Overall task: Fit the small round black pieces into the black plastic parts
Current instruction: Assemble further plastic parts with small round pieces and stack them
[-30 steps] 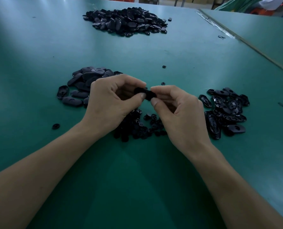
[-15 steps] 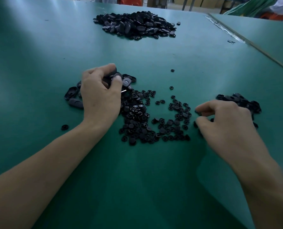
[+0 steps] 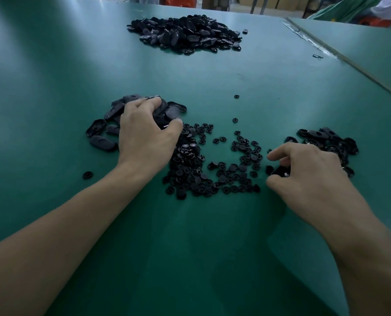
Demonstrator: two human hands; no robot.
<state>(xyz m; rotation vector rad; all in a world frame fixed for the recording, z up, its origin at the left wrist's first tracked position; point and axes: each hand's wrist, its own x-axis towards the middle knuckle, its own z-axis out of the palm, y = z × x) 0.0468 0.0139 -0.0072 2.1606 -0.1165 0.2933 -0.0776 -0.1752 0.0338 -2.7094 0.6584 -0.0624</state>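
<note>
A scatter of small round black pieces (image 3: 212,172) lies on the green table (image 3: 190,247) between my hands. My left hand (image 3: 144,133) reaches into the small pile of oval black plastic parts (image 3: 102,142) at the left, its fingers curled round one part (image 3: 167,112). At the right edge of the scatter, the thumb and curled fingers of my right hand (image 3: 308,172) close on a small dark piece (image 3: 279,171). Its shape is mostly hidden. Just beyond the right hand sits another small pile of oval parts (image 3: 327,137).
A big heap of black parts (image 3: 185,35) lies at the far middle of the table. Single round pieces lie loose on the table (image 3: 236,96) (image 3: 87,174). A taped seam (image 3: 315,45) runs along the right, with a second green table (image 3: 372,53) past it.
My hands held one part together a second ago and have since split. The left went to the left pile and grasped a part. The right swung right, then came back to the round pieces.
</note>
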